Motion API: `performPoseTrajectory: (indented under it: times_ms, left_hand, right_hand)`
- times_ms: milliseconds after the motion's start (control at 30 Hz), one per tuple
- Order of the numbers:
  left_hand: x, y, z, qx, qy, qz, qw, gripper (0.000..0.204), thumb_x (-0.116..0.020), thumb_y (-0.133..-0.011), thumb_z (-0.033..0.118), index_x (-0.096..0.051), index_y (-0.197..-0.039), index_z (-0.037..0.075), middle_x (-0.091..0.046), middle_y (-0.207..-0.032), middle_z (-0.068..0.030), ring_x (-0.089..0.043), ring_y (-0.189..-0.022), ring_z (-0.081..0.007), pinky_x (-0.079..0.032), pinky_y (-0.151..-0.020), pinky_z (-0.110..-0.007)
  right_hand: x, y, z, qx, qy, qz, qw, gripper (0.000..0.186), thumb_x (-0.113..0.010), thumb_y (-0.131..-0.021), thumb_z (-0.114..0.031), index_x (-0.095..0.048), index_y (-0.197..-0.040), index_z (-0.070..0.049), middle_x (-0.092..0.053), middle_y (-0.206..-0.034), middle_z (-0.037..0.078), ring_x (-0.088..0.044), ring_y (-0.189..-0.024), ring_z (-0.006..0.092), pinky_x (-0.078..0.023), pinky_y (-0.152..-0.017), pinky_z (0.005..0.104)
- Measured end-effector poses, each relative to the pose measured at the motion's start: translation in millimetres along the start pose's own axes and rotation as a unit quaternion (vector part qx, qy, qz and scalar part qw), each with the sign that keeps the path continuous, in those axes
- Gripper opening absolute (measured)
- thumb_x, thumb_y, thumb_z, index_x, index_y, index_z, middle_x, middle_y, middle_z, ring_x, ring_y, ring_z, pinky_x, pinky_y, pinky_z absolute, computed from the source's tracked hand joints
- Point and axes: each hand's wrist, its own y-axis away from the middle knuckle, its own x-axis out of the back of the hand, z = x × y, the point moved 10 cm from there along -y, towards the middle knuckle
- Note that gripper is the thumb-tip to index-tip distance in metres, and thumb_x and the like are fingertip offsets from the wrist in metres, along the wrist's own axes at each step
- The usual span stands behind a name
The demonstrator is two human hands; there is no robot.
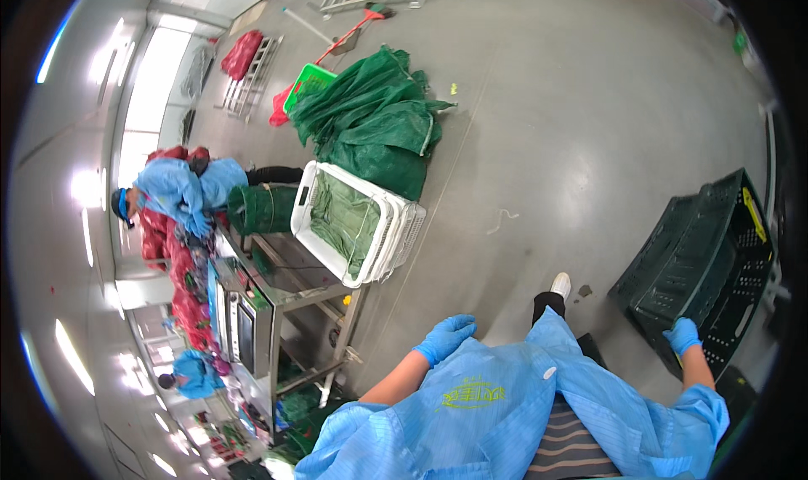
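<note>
My right hand [683, 335], in a blue glove, grips the near rim of a black slotted plastic crate [705, 261] that stands tilted on the grey floor at the right. My left hand [445, 338], also gloved in blue, hangs free in front of my blue coat with its fingers loosely spread and nothing in it. My white shoe [560, 283] shows between the two hands.
A stack of white crates [396, 228] lined with green mesh lies ahead, with a heap of green mesh bags [374, 122] beyond it. A steel table [286, 291] stands at the left, where a person in a blue coat [181, 194] bends over red mesh bags [181, 286]. A green basket [308, 82] and a broom [349, 36] lie farther off.
</note>
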Motion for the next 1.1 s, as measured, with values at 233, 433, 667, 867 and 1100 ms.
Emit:
performPoseTrajectory:
  times_ms: [233, 433, 667, 867, 1100]
  left_hand:
    - [60, 15, -127, 0.031, 0.027, 0.031, 0.999, 0.055, -0.054, -0.092, 0.048, -0.059, -0.131, 0.009, -0.059, -0.132, -0.0181, -0.055, -0.124, -0.0317, -0.041, -0.105, -0.039]
    - [74, 18, -115, -0.028, 0.377, -0.07, 0.923, 0.069, -0.055, -0.093, 0.049, -0.04, -0.146, 0.008, -0.045, -0.145, -0.0181, -0.051, -0.126, -0.0327, -0.04, -0.105, -0.041]
    - [231, 109, -105, -0.015, 0.405, 0.143, 0.903, 0.123, -0.042, -0.077, 0.084, -0.004, -0.15, -0.007, -0.022, -0.15, -0.0366, -0.036, -0.135, -0.0481, -0.033, -0.11, -0.045]
    - [326, 56, -240, -0.074, 0.652, 0.284, 0.699, 0.113, -0.049, -0.082, 0.078, 0.007, -0.155, 0.012, -0.023, -0.156, -0.0168, -0.038, -0.134, -0.0395, -0.041, -0.1, -0.05]
    - [457, -79, -374, -0.08, 0.798, 0.291, 0.521, 0.076, -0.052, -0.091, 0.062, -0.022, -0.151, 0.026, -0.044, -0.145, -0.0064, -0.05, -0.123, -0.0301, -0.045, -0.093, -0.053]
  right_hand:
    - [265, 9, -65, 0.016, -0.259, 0.063, 0.964, 0.04, -0.077, -0.065, 0.001, -0.066, -0.103, 0.006, -0.071, -0.1, 0.015, -0.067, -0.091, 0.0256, -0.055, -0.08, 0.0383]
    - [337, 156, -487, 0.16, -0.016, -0.011, 0.987, 0.048, -0.079, -0.075, -0.022, -0.067, -0.114, 0.002, -0.069, -0.111, 0.019, -0.066, -0.102, 0.029, -0.05, -0.093, 0.0373]
    - [310, 295, -807, 0.394, -0.009, -0.039, 0.918, 0.042, -0.076, -0.079, -0.013, -0.065, -0.118, -0.001, -0.071, -0.108, 0.015, -0.066, -0.097, 0.0197, -0.05, -0.091, 0.0339]
    - [229, 371, -1025, 0.605, 0.214, 0.007, 0.767, 0.037, -0.072, -0.081, -0.026, -0.066, -0.104, 0.002, -0.067, -0.098, 0.025, -0.064, -0.096, 0.0393, -0.051, -0.085, 0.043]
    - [125, 350, -1247, 0.613, 0.388, 0.124, 0.677, 0.078, -0.074, -0.081, -0.03, -0.039, -0.133, 0.016, -0.068, -0.094, 0.026, -0.068, -0.088, 0.0389, -0.054, -0.078, 0.0432]
